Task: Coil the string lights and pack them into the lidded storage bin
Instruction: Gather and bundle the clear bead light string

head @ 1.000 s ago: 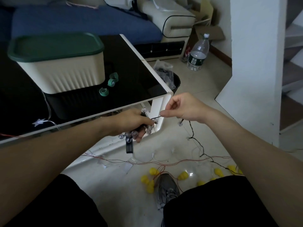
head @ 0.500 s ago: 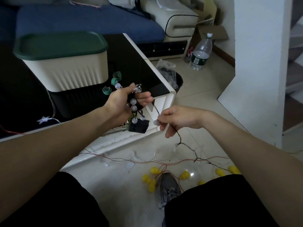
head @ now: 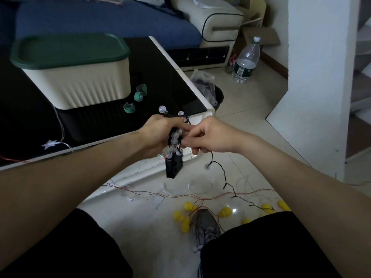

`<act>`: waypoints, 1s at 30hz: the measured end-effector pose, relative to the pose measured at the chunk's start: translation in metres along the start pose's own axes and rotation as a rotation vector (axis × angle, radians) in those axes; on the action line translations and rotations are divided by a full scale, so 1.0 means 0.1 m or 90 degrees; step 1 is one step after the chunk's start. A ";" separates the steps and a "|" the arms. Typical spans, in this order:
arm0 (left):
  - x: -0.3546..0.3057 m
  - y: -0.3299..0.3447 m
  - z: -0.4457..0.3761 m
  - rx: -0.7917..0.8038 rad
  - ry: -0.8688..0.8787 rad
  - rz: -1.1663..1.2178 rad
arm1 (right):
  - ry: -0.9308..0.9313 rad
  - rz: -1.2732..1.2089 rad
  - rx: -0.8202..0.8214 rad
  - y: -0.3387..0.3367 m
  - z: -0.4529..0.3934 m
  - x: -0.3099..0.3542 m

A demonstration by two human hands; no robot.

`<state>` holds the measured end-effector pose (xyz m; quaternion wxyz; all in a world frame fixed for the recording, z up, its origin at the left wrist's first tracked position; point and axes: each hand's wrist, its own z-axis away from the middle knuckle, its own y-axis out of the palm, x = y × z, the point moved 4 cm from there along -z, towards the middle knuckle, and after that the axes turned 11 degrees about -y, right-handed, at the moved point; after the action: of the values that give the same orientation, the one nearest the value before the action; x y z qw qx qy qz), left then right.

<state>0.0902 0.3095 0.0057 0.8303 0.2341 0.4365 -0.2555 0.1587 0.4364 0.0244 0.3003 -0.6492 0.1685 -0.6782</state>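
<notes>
Over table edge, left hand [head: 158, 135]: fingers curled round coiled string lights [head: 174, 138]
Right hand [head: 208, 137]: fingertips pinching the wire

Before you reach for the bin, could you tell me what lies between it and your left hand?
In the head view, three green clips lie on the black tabletop between bin and left hand.

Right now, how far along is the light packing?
Done: a small coil of clear bulbs sits gathered in the left hand, battery box hanging below. In hand: the right hand pinches the black wire at the coil. Left: wire trailing across the floor, yellow bulbs, and the bin, lid on.
</notes>
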 end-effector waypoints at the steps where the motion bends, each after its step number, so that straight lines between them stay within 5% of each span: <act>1: 0.00 -0.01 0.00 -0.004 -0.004 0.001 | -0.003 -0.001 -0.016 -0.01 0.00 -0.01; 6: 0.01 -0.10 -0.03 -0.054 -0.047 0.036 | -0.016 -0.066 -0.043 -0.06 0.01 -0.02; 11: -0.06 -0.20 -0.07 -0.035 -0.017 0.127 | 0.126 0.041 0.055 -0.03 0.07 -0.17; 19: -0.03 -0.02 0.15 0.153 -0.079 -0.063 | 0.263 0.018 0.107 0.02 0.11 -0.35; 30: -0.09 -0.07 0.16 0.106 -0.043 -0.036 | 0.313 0.044 0.125 0.13 0.04 -0.36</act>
<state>0.0911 0.2970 0.0201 0.8148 0.2811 0.3919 -0.3218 0.1638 0.4496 -0.0109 0.3348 -0.4265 0.1916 -0.8181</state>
